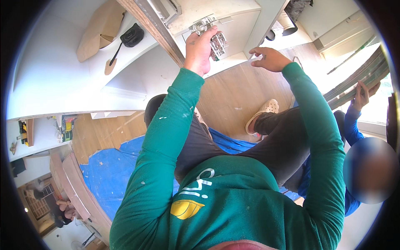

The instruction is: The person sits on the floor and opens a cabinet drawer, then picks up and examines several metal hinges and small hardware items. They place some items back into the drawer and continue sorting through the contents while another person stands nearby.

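Observation:
Several metal cabinet hinges [218, 45] are gripped in my left hand [199, 48], poking out above and to the right of the fingers. Behind them stands a white cabinet [254, 29] with a drawer front. My right hand [269, 58] is off to the right, near the cabinet's lower edge, fingers apart and holding nothing. A gap separates the two hands. Both arms wear green sleeves.
A tape measure [132, 35] and a brown paper or card piece [100, 29] lie on the white panel at upper left. A blue sheet [107, 175] covers part of the wooden floor. At right, another person in blue holds long panels [359, 78].

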`<state>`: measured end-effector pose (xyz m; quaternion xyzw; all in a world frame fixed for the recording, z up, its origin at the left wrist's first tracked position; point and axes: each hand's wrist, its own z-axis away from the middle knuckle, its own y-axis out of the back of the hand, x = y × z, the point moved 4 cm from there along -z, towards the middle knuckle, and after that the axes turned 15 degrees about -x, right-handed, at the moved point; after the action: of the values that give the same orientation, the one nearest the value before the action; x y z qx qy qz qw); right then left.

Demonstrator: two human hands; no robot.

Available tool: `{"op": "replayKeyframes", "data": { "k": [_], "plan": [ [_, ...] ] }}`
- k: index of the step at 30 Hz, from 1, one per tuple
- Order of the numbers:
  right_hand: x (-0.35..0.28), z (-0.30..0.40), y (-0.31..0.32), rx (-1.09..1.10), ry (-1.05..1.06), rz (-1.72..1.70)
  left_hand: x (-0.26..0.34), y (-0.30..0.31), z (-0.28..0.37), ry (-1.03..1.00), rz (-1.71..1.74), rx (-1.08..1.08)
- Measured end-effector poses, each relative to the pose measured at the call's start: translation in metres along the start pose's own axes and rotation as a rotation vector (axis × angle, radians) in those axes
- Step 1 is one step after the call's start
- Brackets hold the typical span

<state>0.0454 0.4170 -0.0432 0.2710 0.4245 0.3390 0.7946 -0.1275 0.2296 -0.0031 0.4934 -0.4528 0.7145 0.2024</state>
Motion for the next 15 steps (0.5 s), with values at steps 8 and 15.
{"op": "replayKeyframes", "data": {
  "k": [8, 15],
  "plan": [
    [-0.071, 0.068, 0.003, -0.006, 0.237, -0.174, -0.017, -0.007, 0.000, 0.113, 0.094, -0.151],
    [-0.069, 0.057, 0.007, 0.321, 0.223, -0.437, -0.030, -0.037, 0.006, 0.164, 0.094, -0.253]
  ]
}}
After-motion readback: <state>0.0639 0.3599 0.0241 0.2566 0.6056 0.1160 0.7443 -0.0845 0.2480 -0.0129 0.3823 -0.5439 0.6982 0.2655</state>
